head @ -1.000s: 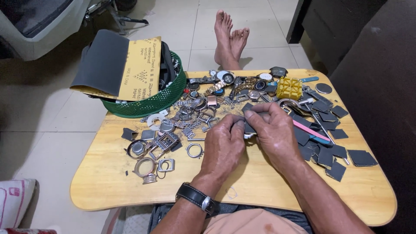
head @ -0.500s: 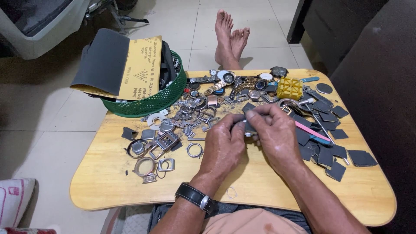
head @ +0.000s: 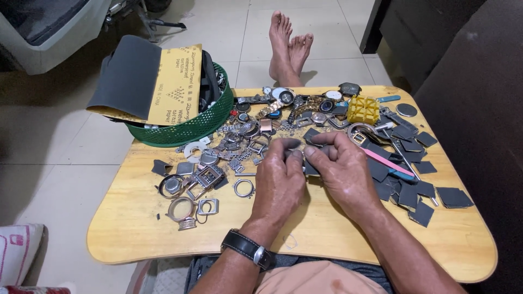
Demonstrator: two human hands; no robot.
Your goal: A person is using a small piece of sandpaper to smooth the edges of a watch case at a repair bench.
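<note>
A low wooden desk (head: 136,228) over a tiled floor is strewn with watch parts (head: 239,142). At its middle, the left hand (head: 279,182) and right hand (head: 340,169) meet, fingers pinched on a small dark piece (head: 311,169), perhaps sandpaper, mostly hidden.

Small dark grey sandpaper piece (head: 310,167) pinched between both hands, mostly covered by fingers; only a dark edge shows below the thumbs. Held low over the wooden table's middle, just above the surface; contact with the table can't be told. Whether something small sits inside the pinch is hidden. Left hand (head: 279,182) knuckles up, fingers curled in on the piece. Right hand (head: 342,171) meets it from the right, forefinger stretched over the top.
</note>
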